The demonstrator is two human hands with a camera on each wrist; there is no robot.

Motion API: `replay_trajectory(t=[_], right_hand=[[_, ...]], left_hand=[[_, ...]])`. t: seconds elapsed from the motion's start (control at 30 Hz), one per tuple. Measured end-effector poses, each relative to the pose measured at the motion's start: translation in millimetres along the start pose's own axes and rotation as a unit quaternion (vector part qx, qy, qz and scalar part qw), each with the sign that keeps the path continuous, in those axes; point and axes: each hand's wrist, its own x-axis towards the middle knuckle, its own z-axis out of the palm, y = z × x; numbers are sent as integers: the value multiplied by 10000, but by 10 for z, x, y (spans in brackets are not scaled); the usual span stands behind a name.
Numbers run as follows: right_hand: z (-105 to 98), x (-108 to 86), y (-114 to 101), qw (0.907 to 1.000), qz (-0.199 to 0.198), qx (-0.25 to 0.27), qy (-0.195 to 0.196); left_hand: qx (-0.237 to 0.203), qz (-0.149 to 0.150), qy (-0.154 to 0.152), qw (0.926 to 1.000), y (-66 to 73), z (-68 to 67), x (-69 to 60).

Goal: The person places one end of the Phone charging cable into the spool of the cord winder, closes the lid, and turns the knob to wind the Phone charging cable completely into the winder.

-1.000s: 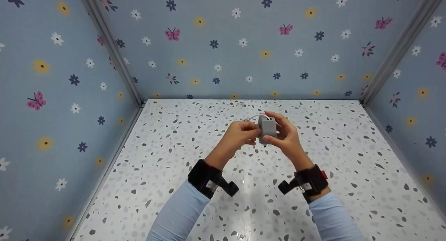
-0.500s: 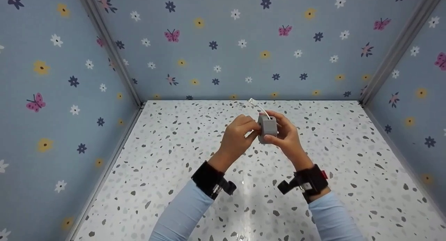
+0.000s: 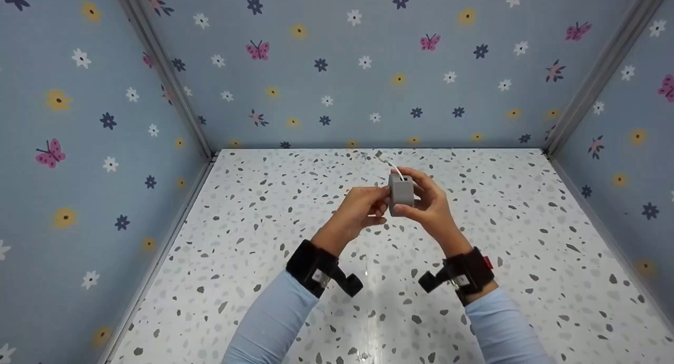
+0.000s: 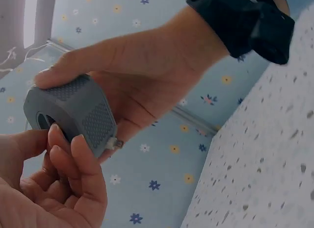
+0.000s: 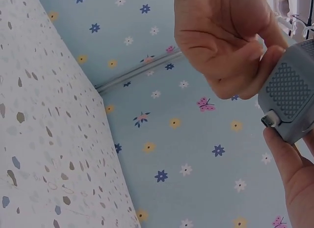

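A grey cable winder (image 3: 403, 193) with textured grip panels is held up above the table. My right hand (image 3: 434, 208) grips it from the right, thumb on the near side and fingers on the far side. From its top rises a short white cable (image 3: 396, 170) ending in a USB plug (image 3: 380, 156). A second small plug (image 4: 116, 143) pokes out at its other end, also visible in the right wrist view. My left hand (image 3: 363, 208) has curled fingers, with thumb and forefinger pinching inside the winder's round recess (image 4: 45, 119). What they pinch there is partly hidden.
A white speckled tabletop (image 3: 263, 279) spreads below both hands. Blue panels with flowers and butterflies (image 3: 337, 64) enclose it at the back and both sides, joined by grey corner posts (image 3: 163, 64).
The white cable's USB end has swung up from near my left fingers to stand above the winder. My left hand has rotated at the recess; the right hand keeps its grip.
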Motion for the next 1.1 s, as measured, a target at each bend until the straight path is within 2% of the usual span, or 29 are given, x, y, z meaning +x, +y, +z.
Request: replay_trajectory(t=[0.1,0.3,0.43,0.57,0.73,0.8,0.87,0.9,0.93,0.97,1.0,1.03,1.07,1.1], right_hand=[[-2,-2,4,9999,-25,-152,-26],[-18,-3,3,9995,-67,-295,57],[-19,-3,-4,9994,-66,-330,81],[-23,-5,-3,9995,-84,-290,72],[-44,-24,10,9999,-82,-118,31],[-52,-29,12,10000,-70,17,7],[-55,-31,9,9999,-55,111,6],[-56,-31,8,9999,-49,147,10],[-57,-31,9,9999,-45,164,13],[-56,-31,9,9999,-40,166,12],[-56,-31,11,9998,-32,173,14],[-53,-32,16,9998,-40,195,15],[-50,-33,21,9997,-55,228,14],[-46,-35,26,9996,-71,268,2]], left_hand=[[-332,-364,-3,9988,22,-6,-8],[-228,-596,49,9979,28,-15,-26],[-250,-703,102,9972,40,8,-21],[-106,-642,180,9977,58,32,-23],[407,-300,178,9986,73,46,-42],[699,71,152,9974,61,45,-40],[1132,699,150,9910,38,40,-33],[1443,1105,179,9832,23,37,-29],[1823,1572,234,9703,6,34,-22],[2226,2066,310,9523,-13,30,-13],[2661,2578,407,9279,-31,27,-5],[3094,3099,521,8975,-51,22,1],[3494,3585,639,8633,-68,18,6],[3863,4046,764,8254,-87,12,14]])
